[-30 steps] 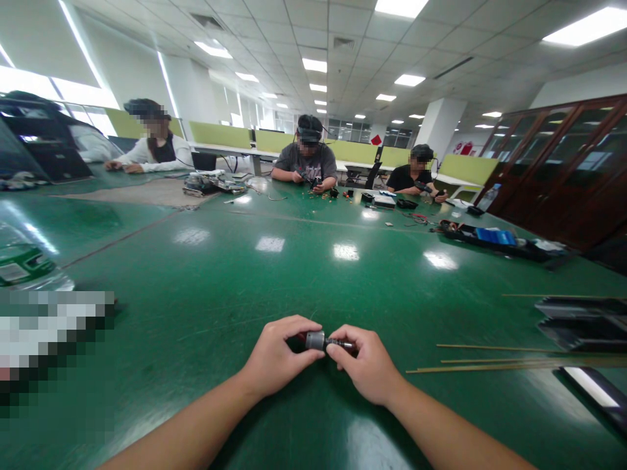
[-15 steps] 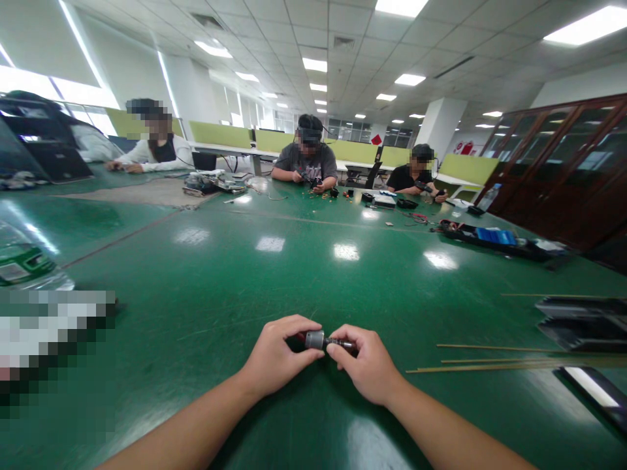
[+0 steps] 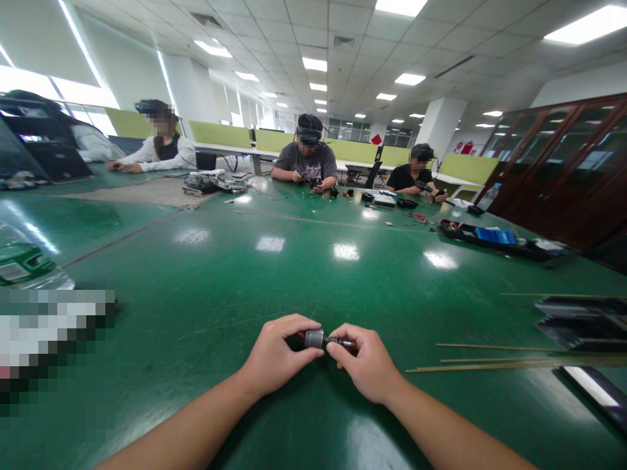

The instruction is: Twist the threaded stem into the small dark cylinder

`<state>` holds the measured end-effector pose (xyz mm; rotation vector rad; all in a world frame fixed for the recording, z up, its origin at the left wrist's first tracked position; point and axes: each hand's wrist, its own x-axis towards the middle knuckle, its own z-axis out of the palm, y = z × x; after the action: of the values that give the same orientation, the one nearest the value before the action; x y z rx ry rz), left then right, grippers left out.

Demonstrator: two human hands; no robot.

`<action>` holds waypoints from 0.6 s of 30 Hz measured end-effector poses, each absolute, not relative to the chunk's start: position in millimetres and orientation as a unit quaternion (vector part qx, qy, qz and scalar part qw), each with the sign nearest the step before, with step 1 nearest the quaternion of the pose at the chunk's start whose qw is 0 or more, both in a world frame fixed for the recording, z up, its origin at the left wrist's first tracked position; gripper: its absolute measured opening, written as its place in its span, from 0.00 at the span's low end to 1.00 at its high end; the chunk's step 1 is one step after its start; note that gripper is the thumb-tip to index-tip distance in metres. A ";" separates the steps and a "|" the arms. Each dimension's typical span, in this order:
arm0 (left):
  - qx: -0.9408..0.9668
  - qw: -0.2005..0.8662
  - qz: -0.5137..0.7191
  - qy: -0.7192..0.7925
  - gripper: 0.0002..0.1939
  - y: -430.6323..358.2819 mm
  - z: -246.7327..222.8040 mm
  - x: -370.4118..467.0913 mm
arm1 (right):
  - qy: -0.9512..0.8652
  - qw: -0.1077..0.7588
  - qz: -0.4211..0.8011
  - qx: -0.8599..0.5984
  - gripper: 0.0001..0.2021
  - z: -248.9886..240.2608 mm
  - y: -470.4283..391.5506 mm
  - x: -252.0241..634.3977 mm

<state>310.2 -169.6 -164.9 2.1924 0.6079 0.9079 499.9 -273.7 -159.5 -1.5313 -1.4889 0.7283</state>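
Between the fingers and thumb of my left hand (image 3: 278, 356) is a small grey metal cylinder (image 3: 314, 338) that looks like a small motor. Something dark red shows behind it, partly covered by the fingers. A dark ridged shaft (image 3: 337, 341) extends from the cylinder's right side. My right hand (image 3: 368, 362) is closed in a pinch around that shaft, and its far end is partly hidden by the fingers. Both hands are just above the green table (image 3: 220, 274), close together, with the piece lying roughly level between them.
On the right lie several thin brass-coloured rods (image 3: 470, 360), black trays (image 3: 582, 320) and a dark flat device (image 3: 590, 391). A plastic bottle (image 3: 34, 264) and a blurred-out object (image 3: 53, 326) are at left. Across the table, people (image 3: 308, 156) work among small parts and a toolbox (image 3: 490, 236).
My hands and the piece stay almost in place. The person at the far left has shifted slightly to the right.
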 end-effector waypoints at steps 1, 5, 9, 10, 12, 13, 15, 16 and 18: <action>0.842 0.339 0.348 0.235 0.17 -169.6 -164.8 310.2 | -0.596 0.429 0.291 -0.613 0.06 -159.7 -273.7 499.9; 0.842 0.339 0.348 0.235 0.17 -169.6 -164.3 310.5 | -0.595 0.429 0.288 -0.616 0.06 -161.2 -273.7 500.0; 0.842 0.338 0.349 0.235 0.16 -169.3 -164.0 310.5 | -0.594 0.430 0.288 -0.616 0.06 -161.9 -273.5 499.9; 0.842 0.338 0.349 0.234 0.16 -169.2 -164.0 310.5 | -0.594 0.431 0.288 -0.616 0.06 -161.9 -273.5 500.0; 0.842 0.338 0.349 0.234 0.16 -168.9 -164.1 310.5 | -0.594 0.430 0.289 -0.616 0.07 -161.7 -273.7 500.2; 0.842 0.338 0.348 0.234 0.16 -168.8 -164.1 310.5 | -0.594 0.429 0.289 -0.616 0.07 -161.6 -273.7 500.3; 0.841 0.341 0.348 0.235 0.16 -168.7 -164.0 310.5 | -0.594 0.428 0.288 -0.617 0.06 -161.3 -273.8 500.4; 0.841 0.341 0.348 0.235 0.16 -168.7 -163.8 310.5 | -0.595 0.427 0.287 -0.617 0.06 -161.1 -273.9 500.4; 0.841 0.341 0.349 0.233 0.16 -168.9 -163.2 310.2 | -0.597 0.427 0.285 -0.617 0.06 -160.5 -274.0 500.1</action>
<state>310.2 -168.9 -163.2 2.1877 0.6071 0.9091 500.1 -274.0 -160.5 -1.5416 -1.4904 0.7113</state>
